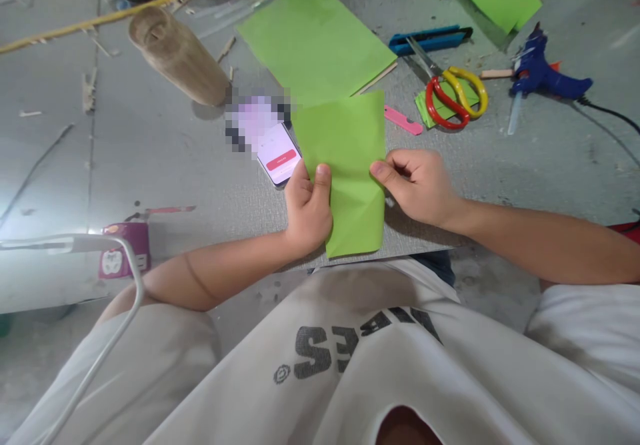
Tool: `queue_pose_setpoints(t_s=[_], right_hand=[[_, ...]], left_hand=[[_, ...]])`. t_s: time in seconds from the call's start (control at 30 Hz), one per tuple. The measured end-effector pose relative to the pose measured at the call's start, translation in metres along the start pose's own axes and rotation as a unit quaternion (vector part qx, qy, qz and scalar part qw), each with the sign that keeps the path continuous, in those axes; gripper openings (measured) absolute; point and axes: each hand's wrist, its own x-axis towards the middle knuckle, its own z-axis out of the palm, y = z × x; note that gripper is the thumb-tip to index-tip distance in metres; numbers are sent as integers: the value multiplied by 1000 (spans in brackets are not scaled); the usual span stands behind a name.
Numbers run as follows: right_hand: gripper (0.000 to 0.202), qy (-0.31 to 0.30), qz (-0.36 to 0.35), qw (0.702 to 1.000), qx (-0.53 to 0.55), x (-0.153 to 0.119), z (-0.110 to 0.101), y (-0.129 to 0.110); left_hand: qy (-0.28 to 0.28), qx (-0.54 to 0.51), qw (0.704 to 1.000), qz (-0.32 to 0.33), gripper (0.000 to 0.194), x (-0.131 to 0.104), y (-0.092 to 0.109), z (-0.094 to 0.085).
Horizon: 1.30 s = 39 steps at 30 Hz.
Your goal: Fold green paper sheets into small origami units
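Observation:
Between my two hands is a long piece of green paper [350, 138], held up just over the table's near edge, with faint creases in its lower part. My left hand [310, 205] grips its left edge, thumb on the front face. On the opposite edge, my right hand [417, 183] pinches the paper between thumb and curled fingers. A lit smartphone [280, 155] lies behind my left hand, its upper part blurred out. Beyond the held piece rests a larger green sheet [315, 38], with a pale edge showing under its right side.
Right of the paper lie a pink cutter [403, 120], scissors [450, 98] on small green pieces, a blue utility knife [430, 39] and a blue glue gun [547, 75] with a cord. At left are a brown bottle [180, 55], a purple packet [125, 250] and a white cable [131, 258].

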Motion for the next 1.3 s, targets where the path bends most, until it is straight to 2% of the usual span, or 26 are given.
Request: queue_pose_setpoints(t_s=[0.1,0.27,0.47,0.57,0.67,0.87,1.13,1.3], right_hand=[[79,-5,1,1000,8,-1,0,-3],[73,-30,3,1000,6,-2,0,-4],[82,39,-18,999,-31,2,-1,3],[80,34,-18,999,-23,4,-2,2],[80,8,-13,1000,-15,4,0,0],[93,-2,3,1000,-21,3,1,-1],[91,-35,7,999,-11,2,-1,-1],[80,-50,0,998,-26,3,0,2]], left_hand=[[10,-2,1000,-7,54,2,0,-1],[24,-5,1000,-15,55,7,-3,-6],[-37,-28,998,-32,54,3,-12,-7],[-49,-25,998,-38,54,1,-15,-6],[-35,-28,999,-22,56,3,-18,-7],[-23,-21,999,-7,64,8,-20,-8],[33,13,999,15,68,16,-17,-9],[57,19,998,7,75,25,-20,-10]])
